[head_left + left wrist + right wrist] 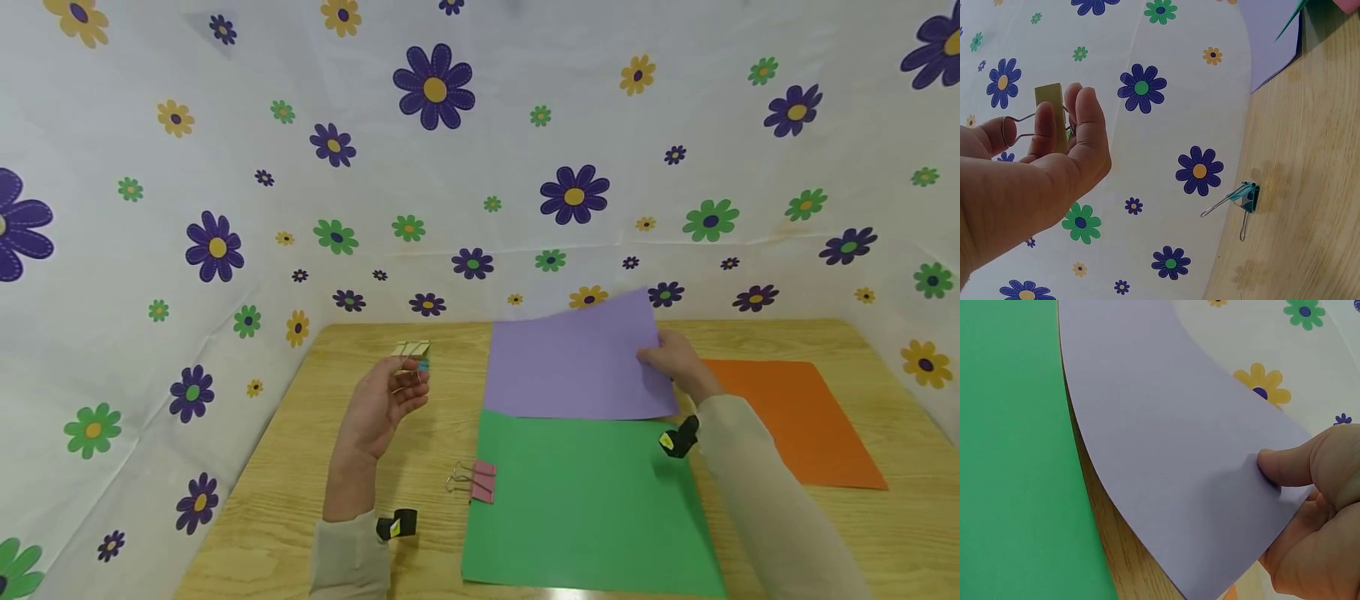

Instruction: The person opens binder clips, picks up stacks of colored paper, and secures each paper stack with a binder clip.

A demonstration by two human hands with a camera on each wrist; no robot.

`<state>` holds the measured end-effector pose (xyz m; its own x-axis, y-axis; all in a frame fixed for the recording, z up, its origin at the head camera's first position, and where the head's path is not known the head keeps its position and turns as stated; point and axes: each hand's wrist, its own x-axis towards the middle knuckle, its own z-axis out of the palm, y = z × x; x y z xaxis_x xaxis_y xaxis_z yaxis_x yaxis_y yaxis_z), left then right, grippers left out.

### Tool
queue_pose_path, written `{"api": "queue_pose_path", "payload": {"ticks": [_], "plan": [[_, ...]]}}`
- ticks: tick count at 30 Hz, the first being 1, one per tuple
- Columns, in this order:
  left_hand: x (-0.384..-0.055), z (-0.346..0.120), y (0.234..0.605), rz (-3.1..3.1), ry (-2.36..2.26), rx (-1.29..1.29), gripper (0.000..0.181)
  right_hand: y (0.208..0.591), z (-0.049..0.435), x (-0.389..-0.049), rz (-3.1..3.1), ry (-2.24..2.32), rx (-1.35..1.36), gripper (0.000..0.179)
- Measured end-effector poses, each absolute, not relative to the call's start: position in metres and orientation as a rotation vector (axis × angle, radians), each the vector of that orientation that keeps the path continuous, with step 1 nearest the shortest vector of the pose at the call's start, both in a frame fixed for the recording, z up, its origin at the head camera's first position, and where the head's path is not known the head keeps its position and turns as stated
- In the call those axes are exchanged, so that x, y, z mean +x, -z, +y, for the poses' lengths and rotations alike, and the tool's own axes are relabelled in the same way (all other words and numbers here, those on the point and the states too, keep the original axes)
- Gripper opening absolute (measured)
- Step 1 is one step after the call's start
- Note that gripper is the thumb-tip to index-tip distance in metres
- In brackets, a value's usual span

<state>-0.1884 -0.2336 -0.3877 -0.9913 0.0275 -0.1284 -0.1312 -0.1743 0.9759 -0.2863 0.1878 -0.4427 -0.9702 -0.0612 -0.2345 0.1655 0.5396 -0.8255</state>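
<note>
In the head view, we see the right hand [675, 362] pinching the purple sheet [577, 367] at its 3 o'clock edge, with the thumb on top and fingers under. This sheet lies at the 12 o'clock side of the green sheet [592, 517], its pinched side lifted from the table [247, 542], and we cannot tell if the two papers overlap. At 9 o'clock of the purple sheet, the left hand [382, 404] is clamped on a yellow clip [1050, 92], with its wire handles sticking out. A blue clip [1249, 197] rests on the table close by (the fingers nearly hide it from the head camera). The pink clip [483, 482] sits at the green sheet's 9 o'clock edge; the orange sheet [795, 425] lies at 4 o'clock of the right hand. We judge that the step in hand is to handle the purple sheet, with a clip ready. The next move, in our opinion, calls for a light but firm pinch, because the paper bends easily, and for squeezing both wire handles if the clip must open.
</note>
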Motion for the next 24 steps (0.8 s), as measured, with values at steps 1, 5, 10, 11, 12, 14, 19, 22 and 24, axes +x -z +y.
{"api": "queue_pose_path", "payload": {"ticks": [1,5,10,11,12,14,19,22,24], "plan": [[-0.188,-0.233,0.387,1.951,-2.328,-0.124,0.028,0.441,0.187,-0.285,2.542,1.412,0.084,0.056],[-0.188,-0.234,0.389,1.965,-2.326,-0.123,0.028,0.436,0.187,-0.280,2.556,1.448,0.063,0.055],[-0.190,-0.234,0.392,1.983,-2.315,-0.115,0.024,0.433,0.188,-0.276,2.572,1.506,-0.006,0.052],[-0.191,-0.234,0.393,1.991,-2.308,-0.110,0.023,0.434,0.189,-0.275,2.573,1.520,-0.014,0.052],[-0.191,-0.234,0.393,1.994,-2.308,-0.112,0.022,0.434,0.189,-0.275,2.575,1.531,-0.020,0.051],[-0.191,-0.233,0.393,2.005,-2.304,-0.114,0.021,0.435,0.190,-0.274,2.573,1.548,-0.015,0.051],[-0.191,-0.230,0.394,2.008,-2.312,-0.155,0.019,0.435,0.193,-0.271,2.591,1.574,0.033,0.052],[-0.192,-0.230,0.395,1.998,-2.326,-0.184,0.020,0.431,0.195,-0.267,2.582,1.630,0.063,0.052],[-0.192,-0.230,0.396,1.993,-2.336,-0.197,0.020,0.428,0.196,-0.264,2.558,1.686,0.077,0.054]]}}
